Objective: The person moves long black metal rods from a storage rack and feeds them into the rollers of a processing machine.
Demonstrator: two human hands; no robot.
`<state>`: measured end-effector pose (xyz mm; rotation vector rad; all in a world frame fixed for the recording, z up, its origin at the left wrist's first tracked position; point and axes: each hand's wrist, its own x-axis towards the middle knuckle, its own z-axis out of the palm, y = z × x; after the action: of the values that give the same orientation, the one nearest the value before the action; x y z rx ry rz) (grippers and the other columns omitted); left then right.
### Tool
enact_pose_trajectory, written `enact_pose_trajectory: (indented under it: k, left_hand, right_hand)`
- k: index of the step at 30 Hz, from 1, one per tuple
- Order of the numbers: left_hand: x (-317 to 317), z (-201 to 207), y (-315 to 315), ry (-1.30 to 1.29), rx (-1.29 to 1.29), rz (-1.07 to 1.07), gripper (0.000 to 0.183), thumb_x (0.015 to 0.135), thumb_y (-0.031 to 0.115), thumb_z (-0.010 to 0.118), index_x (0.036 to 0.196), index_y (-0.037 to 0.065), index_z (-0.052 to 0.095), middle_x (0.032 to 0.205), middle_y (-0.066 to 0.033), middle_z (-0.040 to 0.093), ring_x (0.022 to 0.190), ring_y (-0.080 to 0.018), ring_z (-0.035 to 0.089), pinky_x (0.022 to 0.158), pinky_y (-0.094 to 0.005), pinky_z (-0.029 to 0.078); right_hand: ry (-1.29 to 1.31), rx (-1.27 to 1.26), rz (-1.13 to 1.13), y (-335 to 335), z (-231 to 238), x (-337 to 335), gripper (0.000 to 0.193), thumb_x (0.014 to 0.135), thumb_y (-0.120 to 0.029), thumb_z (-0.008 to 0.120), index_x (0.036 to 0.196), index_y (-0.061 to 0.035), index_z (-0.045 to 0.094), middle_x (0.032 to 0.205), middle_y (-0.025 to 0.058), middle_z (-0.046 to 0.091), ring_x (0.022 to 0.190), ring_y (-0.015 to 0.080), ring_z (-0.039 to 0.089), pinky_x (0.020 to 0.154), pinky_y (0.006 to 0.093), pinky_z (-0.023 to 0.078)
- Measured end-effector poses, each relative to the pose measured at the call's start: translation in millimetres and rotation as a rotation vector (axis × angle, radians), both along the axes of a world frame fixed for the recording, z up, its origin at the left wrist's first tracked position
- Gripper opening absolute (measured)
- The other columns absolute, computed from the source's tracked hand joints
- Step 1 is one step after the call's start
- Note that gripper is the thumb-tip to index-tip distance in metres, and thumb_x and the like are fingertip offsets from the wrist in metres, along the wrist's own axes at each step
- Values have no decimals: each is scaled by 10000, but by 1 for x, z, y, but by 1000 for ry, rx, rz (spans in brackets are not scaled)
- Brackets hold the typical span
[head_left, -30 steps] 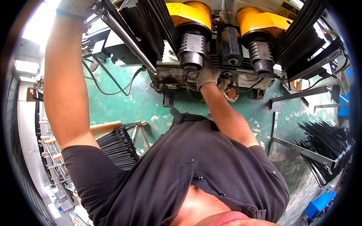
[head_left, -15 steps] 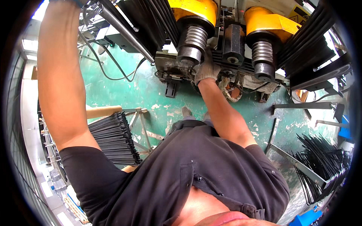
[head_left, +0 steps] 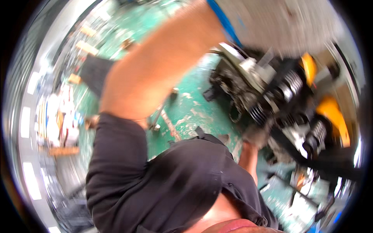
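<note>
My left hand [head_left: 283, 23], in a grey work glove with a blue cuff, is raised across the top of the view. It looms large and smeared by motion, so its fingers and anything in them cannot be made out. Behind it stands a dark machine [head_left: 229, 83] with two yellow housings [head_left: 332, 116] above thick metal coil springs [head_left: 291, 83]. Low at the machine's near side is my right hand [head_left: 256, 136], also gloved. Its fingers are blurred against the dark parts there, and whether it grips one does not show.
A dark bar-like part [head_left: 295, 151] juts out to the right of my right hand. The green floor [head_left: 188, 112] has worn, peeling paint. On the left, blurred shelves or stacked goods [head_left: 54, 120] stand beyond my arm, with an orange-brown board [head_left: 64, 150] below them.
My view has swung left, so the machine now appears tilted and farther right. My left hand has come from the upper left across to the upper right. My right hand stays by the machine.
</note>
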<state>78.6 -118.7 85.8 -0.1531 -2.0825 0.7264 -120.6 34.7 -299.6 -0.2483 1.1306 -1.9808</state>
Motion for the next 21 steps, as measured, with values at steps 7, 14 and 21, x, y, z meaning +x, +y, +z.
enact_pose_trajectory:
  k: [7,14,21]
  left_hand:
    - [150,-51,233,710,859,552,90,826,138,781,886,89,735,788,-47,705,732,-172,714,660,-314,564]
    - [293,-89,423,1541,1119,116,154,923,93,738,989,-22,659,814,-128,709,749,-239,720,712,-386,600]
    - [355,-120,603,2030,600,275,95,948,33,670,1023,5,621,842,-144,695,762,-267,731,710,-405,625]
  right_hand:
    - [368,-46,294,65,1,67,366,1001,-262,686,1168,59,629,1048,184,709,976,310,687,885,423,555]
    - [365,-110,645,85,68,219,333,1086,-291,618,991,27,643,872,88,622,790,213,620,713,356,531]
    - [594,-300,1024,120,96,382,346,1067,-270,654,1061,76,668,869,87,638,759,182,594,697,351,519]
